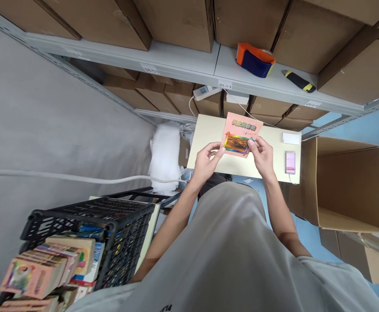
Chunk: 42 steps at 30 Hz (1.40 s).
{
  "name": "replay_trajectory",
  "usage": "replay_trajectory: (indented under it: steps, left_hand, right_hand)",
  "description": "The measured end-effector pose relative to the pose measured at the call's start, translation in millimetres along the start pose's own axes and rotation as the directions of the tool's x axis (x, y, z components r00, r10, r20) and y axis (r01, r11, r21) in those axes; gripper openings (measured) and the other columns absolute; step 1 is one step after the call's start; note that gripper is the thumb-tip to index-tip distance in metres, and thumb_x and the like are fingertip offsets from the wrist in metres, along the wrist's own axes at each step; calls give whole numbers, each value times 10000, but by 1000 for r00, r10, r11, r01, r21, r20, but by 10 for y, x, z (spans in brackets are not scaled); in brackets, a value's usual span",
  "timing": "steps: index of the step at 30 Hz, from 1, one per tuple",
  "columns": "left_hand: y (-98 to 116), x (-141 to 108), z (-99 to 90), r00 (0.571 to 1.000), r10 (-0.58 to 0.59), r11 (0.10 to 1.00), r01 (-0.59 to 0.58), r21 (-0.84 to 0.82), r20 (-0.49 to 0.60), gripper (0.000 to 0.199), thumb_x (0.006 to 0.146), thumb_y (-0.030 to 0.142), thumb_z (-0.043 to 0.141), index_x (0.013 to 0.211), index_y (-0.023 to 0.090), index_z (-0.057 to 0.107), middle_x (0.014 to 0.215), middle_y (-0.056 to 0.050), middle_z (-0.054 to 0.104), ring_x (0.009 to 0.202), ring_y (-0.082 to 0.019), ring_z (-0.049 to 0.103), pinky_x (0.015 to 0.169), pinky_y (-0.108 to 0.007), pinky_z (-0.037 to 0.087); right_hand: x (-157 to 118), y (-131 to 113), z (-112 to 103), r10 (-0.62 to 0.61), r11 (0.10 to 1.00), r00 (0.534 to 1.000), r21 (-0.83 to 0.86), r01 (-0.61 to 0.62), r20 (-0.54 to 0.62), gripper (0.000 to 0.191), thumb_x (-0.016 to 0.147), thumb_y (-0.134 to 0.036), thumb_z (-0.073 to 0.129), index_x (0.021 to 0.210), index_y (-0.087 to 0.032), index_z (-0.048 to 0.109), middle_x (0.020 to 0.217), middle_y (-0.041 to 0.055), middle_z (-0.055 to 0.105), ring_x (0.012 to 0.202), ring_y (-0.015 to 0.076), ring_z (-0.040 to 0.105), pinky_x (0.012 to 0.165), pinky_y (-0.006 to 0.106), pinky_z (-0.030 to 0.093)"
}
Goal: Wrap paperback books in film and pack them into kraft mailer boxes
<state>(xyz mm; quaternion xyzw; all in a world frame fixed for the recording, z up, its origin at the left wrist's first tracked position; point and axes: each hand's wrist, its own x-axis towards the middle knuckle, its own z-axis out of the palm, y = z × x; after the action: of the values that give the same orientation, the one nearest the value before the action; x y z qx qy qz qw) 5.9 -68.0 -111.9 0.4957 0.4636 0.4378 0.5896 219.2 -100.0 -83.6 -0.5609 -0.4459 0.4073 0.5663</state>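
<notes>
A thin pink book (241,123) with a coloured picture on its cover is held above a pale yellow table (205,130). At the book's lower left corner, my left hand (207,161) pinches it between thumb and fingers. My right hand (261,155) grips the right edge, its thumb lying on the cover. On the table's right side lie a phone (290,162) with a lit pinkish screen and, above it, a small white item (290,138).
A black crate (124,242) of books (33,273) stands at lower left. An open cardboard box (352,186) is on the right. The shelf (189,65) carries boxes, an orange and blue band (254,60) and a utility knife (298,81). White foam wrap (165,156) stands left of the table.
</notes>
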Motion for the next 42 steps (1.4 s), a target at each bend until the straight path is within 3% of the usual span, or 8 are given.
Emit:
replay_trajectory:
  steps: [8,13,17,22,27,34,38,42]
  left_hand:
    - [-69,98,-85,990,117,984,-126,129,73,543,965,737,775,1071,205,782,1085,-89,820,1012,-241,776,954,-360,623]
    - [-36,90,-125,973,223,947,-232,220,67,456,1016,663,758,1161,230,756,1208,-99,803,1146,-249,770,1023,-383,630]
    - [50,120,-205,925,363,871,-381,312,115,292,1059,538,756,1126,255,773,1319,-104,790,1317,-272,731,1165,-456,582]
    - [144,112,-275,852,495,779,-522,348,171,118,1088,348,722,1021,265,773,1323,-72,824,1314,-268,740,1176,-491,574]
    - [127,68,-240,875,461,799,-482,360,149,149,1094,381,723,1022,256,761,1218,-77,858,1217,-261,783,1113,-481,617]
    - [46,59,-176,925,376,888,-376,263,52,388,1064,577,766,1253,243,710,1092,-59,809,1018,-197,805,960,-349,657]
    - [93,46,-195,913,386,878,-407,253,133,367,1167,512,584,1290,237,793,1161,-91,792,1078,-205,773,973,-354,646]
    - [88,51,-219,926,352,897,-375,234,136,431,1092,563,699,1340,229,809,1190,-100,786,1084,-215,765,971,-350,646]
  right_hand:
    - [-37,57,2,-56,998,996,-30,58,63,548,985,-783,765,1098,-250,831,925,26,827,769,189,730,708,311,651]
    - [-63,62,-31,-157,983,984,-83,164,84,422,1069,-675,725,1161,-287,863,1173,65,866,1079,257,807,971,408,687]
    - [-73,69,-120,-274,931,940,-190,313,204,347,1124,-597,666,1230,-340,874,1457,76,799,1460,316,692,1280,582,552]
    - [-109,153,-207,-336,874,901,-266,407,275,281,1158,-415,614,1185,-415,894,1559,17,743,1598,304,581,1348,662,472]
    - [-161,147,-222,-331,888,912,-249,388,241,302,1163,-391,597,1206,-400,896,1423,41,817,1440,304,699,1247,615,571]
    - [-226,223,-121,-151,973,983,-159,166,107,607,1118,-578,671,1689,-386,593,1123,22,851,727,178,711,735,369,690]
    - [-233,215,-109,-89,977,992,-186,103,84,499,1108,-624,659,1505,-344,771,1223,59,862,735,184,726,697,370,688]
    - [-237,142,-115,-28,987,996,-154,41,86,513,1083,-690,659,1368,-295,823,1229,89,879,802,202,791,686,351,679]
